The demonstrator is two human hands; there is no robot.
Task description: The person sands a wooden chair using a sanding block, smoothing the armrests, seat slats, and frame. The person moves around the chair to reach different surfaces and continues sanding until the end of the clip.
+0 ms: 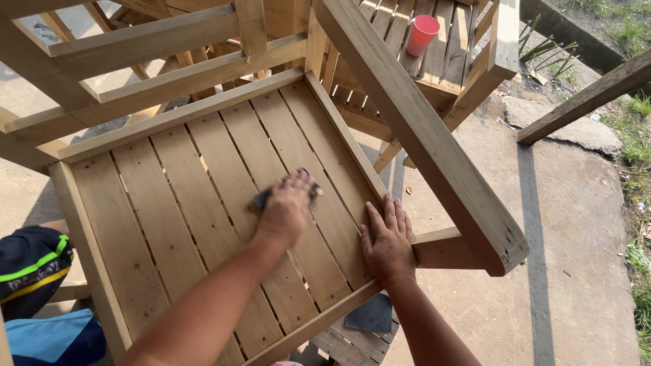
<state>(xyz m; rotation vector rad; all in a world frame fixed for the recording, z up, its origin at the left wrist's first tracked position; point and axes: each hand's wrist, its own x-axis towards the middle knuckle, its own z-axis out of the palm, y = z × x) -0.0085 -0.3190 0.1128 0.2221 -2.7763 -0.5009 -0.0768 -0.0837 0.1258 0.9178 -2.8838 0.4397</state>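
Pressing a dark sanding pad onto the slatted chair seat at frame centre, the left hand keeps fingers curled together; the right hand, fingers flat together, risks splinters from the rough edge.

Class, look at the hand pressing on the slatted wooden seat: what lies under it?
Under the left hand a dark sanding pad shows at both sides, flat on the slatted seat. Its middle is covered by the palm. The right hand rests flat on the seat's edge.
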